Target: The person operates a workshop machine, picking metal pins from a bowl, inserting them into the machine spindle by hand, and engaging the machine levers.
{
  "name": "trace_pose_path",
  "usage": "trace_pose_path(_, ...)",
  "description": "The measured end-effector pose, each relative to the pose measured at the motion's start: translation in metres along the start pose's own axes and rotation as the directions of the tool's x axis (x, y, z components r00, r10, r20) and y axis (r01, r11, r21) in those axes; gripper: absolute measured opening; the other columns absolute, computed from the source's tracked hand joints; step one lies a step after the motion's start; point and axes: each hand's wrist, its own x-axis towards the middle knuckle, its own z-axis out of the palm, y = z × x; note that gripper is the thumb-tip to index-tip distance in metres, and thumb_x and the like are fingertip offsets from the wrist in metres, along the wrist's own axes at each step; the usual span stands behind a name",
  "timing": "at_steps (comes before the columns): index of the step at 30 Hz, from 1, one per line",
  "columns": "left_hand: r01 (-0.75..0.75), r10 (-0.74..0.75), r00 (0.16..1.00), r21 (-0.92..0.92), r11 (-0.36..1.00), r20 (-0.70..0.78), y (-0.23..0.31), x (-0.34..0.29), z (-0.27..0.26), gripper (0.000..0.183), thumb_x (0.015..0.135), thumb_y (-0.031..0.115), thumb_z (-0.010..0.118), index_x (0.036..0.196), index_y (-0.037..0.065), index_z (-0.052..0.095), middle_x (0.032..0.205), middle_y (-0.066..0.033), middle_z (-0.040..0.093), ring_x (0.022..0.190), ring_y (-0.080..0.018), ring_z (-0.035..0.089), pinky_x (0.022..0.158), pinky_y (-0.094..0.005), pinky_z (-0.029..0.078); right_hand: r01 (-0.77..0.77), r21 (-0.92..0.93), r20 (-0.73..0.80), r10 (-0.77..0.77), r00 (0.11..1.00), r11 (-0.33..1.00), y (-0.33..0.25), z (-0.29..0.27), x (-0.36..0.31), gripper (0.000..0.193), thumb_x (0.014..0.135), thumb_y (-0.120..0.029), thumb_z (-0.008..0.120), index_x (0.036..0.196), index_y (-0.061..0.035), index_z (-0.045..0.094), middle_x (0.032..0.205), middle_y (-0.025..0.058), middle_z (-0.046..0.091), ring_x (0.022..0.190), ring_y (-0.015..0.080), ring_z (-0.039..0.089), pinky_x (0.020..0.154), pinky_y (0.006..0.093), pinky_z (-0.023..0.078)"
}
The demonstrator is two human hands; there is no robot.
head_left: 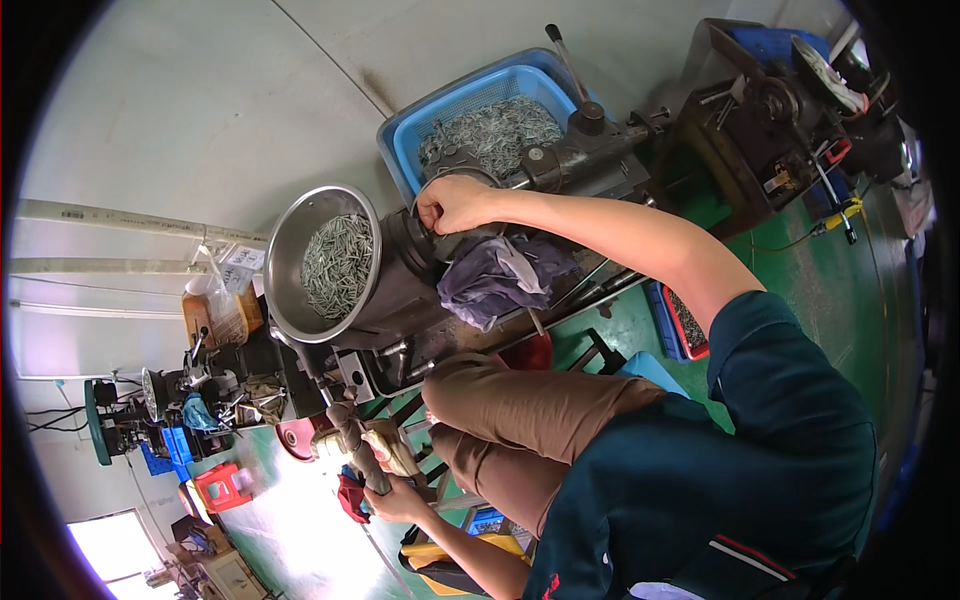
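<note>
My left hand (pixel 398 500) is wrapped round the lower end of a lever handle (pixel 366 462) padded with brown wrapping, at the front of a dark bench machine (pixel 395 300). My right hand (pixel 455 204) reaches across to the machine's round working head, fingertips pinched together; whatever lies between them is too small or hidden to tell. Left of that hand, a steel bowl (pixel 279 290) on the machine holds many thin metal pins (pixel 338 265). Beyond the hand stands a light blue plastic basket (pixel 405 140) with more pins (pixel 495 135). A purple-grey rag (pixel 490 285) lies just below my right wrist.
A black-knobbed lever (pixel 567 62) rises beside the basket. Another machine (pixel 775 110) stands at the far right, more machines (pixel 165 395) at the left. On the green floor are a red stool (pixel 222 487) and a blue-and-red bin (pixel 680 320) of small parts. My knees are close under the bench.
</note>
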Motion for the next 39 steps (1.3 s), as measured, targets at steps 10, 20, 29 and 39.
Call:
trace_pose_path(10,0.003,-0.003,1.0,0.026,1.0,-0.001,0.0,0.0,0.0,0.03,0.061,0.025,0.058,0.071,-0.003,0.053,0.065,-0.0187,0.055,0.06,-0.0379,0.052,0.052,-0.0455,0.038,0.014,-0.003,-0.054,-0.014,0.998,1.0,0.002,0.002,0.0,0.018,0.055,-0.006,0.055,0.073,-0.0064,0.059,0.07,0.0057,0.06,0.07,0.0229,0.057,0.06,0.0322,0.043)
trace_pose_path(20,-0.014,0.011,1.0,0.11,0.994,0.027,-0.003,0.001,0.002,0.028,0.061,0.024,0.059,0.07,-0.002,0.053,0.063,-0.0199,0.054,0.059,-0.0386,0.052,0.051,-0.046,0.037,0.048,-0.004,-0.072,-0.048,0.996,0.999,-0.004,0.004,-0.002,0.017,0.054,-0.003,0.052,0.07,-0.0053,0.056,0.067,0.0053,0.058,0.068,0.0235,0.056,0.058,0.033,0.041)
trace_pose_path(29,0.027,-0.058,0.994,0.3,0.953,0.098,-0.07,0.07,0.019,0.024,0.065,0.025,0.059,0.083,0.01,0.057,0.069,-0.0155,0.057,0.063,-0.0343,0.054,0.056,-0.0442,0.04,0.071,0.011,-0.079,-0.07,0.994,0.997,0.002,0.005,0.005,0.013,0.056,-0.007,0.058,0.068,-0.0058,0.058,0.064,0.006,0.058,0.064,0.0226,0.057,0.058,0.0319,0.042)
trace_pose_path(39,0.048,-0.076,0.99,0.225,0.973,0.117,-0.079,0.073,0.02,0.023,0.063,0.025,0.061,0.081,0.011,0.056,0.069,-0.015,0.057,0.065,-0.0357,0.054,0.058,-0.0441,0.04,-0.128,-0.246,0.222,0.185,0.957,0.961,0.007,-0.024,0.044,0.019,0.058,-0.015,0.066,0.072,-0.0029,0.062,0.068,0.0078,0.061,0.064,0.0179,0.058,0.059,0.0293,0.044)
